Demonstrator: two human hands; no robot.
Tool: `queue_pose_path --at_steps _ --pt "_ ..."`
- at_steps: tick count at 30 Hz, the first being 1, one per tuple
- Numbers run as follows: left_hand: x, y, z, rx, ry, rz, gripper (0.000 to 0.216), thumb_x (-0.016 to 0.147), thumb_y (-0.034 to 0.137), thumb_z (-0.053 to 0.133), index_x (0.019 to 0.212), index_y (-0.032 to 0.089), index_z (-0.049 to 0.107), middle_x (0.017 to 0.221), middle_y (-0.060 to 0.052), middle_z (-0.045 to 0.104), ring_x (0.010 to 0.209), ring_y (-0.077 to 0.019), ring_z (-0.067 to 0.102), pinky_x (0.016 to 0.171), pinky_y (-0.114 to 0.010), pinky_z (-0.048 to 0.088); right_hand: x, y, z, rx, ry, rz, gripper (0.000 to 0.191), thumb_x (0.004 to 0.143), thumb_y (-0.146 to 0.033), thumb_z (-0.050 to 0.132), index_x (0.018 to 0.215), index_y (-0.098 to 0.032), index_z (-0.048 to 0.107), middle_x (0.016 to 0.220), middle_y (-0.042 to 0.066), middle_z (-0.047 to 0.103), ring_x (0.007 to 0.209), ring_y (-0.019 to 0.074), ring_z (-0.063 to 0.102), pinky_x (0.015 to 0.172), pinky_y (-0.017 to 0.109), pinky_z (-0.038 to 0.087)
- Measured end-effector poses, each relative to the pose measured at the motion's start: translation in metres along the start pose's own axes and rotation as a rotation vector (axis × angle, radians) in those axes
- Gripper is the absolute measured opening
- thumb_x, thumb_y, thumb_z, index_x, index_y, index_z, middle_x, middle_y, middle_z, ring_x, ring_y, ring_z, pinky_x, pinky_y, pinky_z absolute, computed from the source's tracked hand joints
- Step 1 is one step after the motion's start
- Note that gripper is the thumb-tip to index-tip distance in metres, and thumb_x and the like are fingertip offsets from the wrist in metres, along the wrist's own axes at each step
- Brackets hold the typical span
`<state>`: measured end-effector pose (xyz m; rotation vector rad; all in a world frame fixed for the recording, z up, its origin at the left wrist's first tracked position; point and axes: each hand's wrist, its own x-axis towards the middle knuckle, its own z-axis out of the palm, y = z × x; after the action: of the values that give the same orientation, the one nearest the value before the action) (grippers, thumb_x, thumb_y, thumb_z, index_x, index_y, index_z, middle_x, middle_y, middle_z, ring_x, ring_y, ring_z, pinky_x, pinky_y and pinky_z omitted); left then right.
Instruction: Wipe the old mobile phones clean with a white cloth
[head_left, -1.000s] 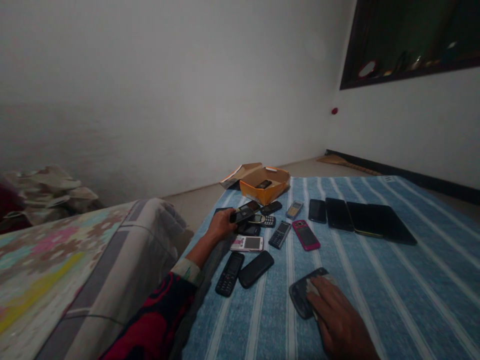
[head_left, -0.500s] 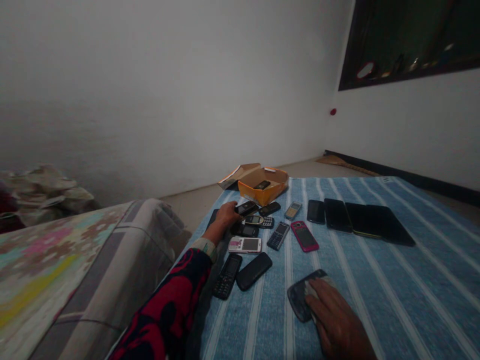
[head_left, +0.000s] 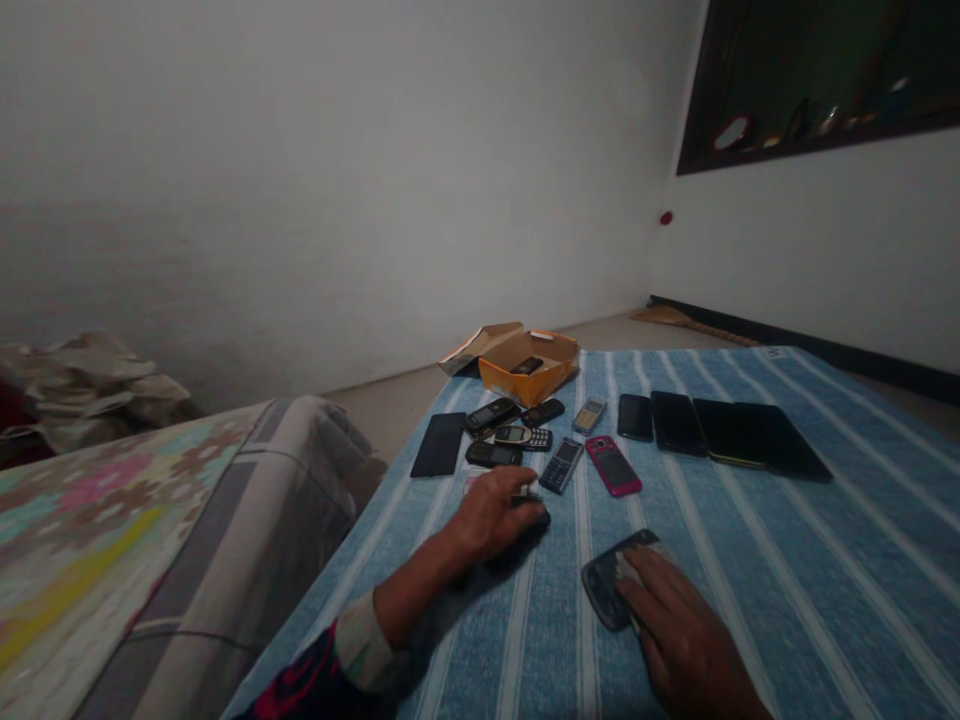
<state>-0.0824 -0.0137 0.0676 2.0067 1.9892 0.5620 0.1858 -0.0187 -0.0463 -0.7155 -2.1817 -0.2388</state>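
Note:
My left hand [head_left: 495, 515] hovers over or rests on the near phones, thumb and forefinger apart. It partly covers a white and pink phone, and a black phone [head_left: 541, 520] shows beneath its fingers. My right hand [head_left: 675, 620] has a crumpled white cloth [head_left: 628, 568] under its fingers, pressed against a dark phone [head_left: 604, 580]. Ahead lie a blue-black keypad phone [head_left: 561, 466], a pink phone [head_left: 613, 466], a black and beige keypad phone [head_left: 523, 437] and a dark phone [head_left: 493, 455].
An open orange box [head_left: 529, 375] with a phone inside stands at the far edge of the blue striped cloth [head_left: 750, 560]. Flat black devices [head_left: 735, 432] lie at right, a black slab [head_left: 439, 445] at left. A covered bed [head_left: 187, 560] adjoins on the left.
My left hand has left the dark phone near the box and come back toward me, over the nearer phones. The black slab at left is uncovered. My right hand stays on the cloth and phone.

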Motion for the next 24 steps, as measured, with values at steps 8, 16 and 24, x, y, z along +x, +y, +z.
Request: queue_pose_path --at_steps 8,16,24 --pt "-0.050 0.042 0.072 -0.153 -0.182 0.248 0.080 0.066 0.030 0.080 0.136 0.021 0.040 0.136 -0.014 0.054 0.124 -0.0325 0.051 0.105 -0.050 0.042 -0.005 -0.002 -0.002 0.050 -0.061 0.048 0.042 0.080 -0.001 0.040 0.107 -0.019 0.067 0.122 0.011 0.066 0.118 0.0239 0.060 0.097 0.040 0.053" --pt "-0.052 0.055 0.093 -0.106 -0.150 0.241 0.076 0.067 0.025 0.076 0.132 0.013 0.040 0.128 -0.018 0.054 0.118 -0.0344 0.050 0.106 -0.052 0.039 -0.007 0.001 0.002 0.025 -0.029 0.013 0.040 0.082 -0.001 0.040 0.110 -0.017 0.065 0.121 0.013 0.066 0.118 0.0244 0.060 0.096 0.041 0.053" --pt "-0.056 0.050 0.114 -0.184 0.004 0.301 0.066 0.071 0.026 0.070 0.129 0.013 0.042 0.119 -0.015 0.057 0.110 -0.0327 0.052 0.103 -0.055 0.040 -0.009 0.003 0.008 0.021 -0.025 0.037 0.039 0.086 -0.005 0.040 0.114 -0.017 0.064 0.123 0.014 0.065 0.120 0.0258 0.059 0.098 0.044 0.052"
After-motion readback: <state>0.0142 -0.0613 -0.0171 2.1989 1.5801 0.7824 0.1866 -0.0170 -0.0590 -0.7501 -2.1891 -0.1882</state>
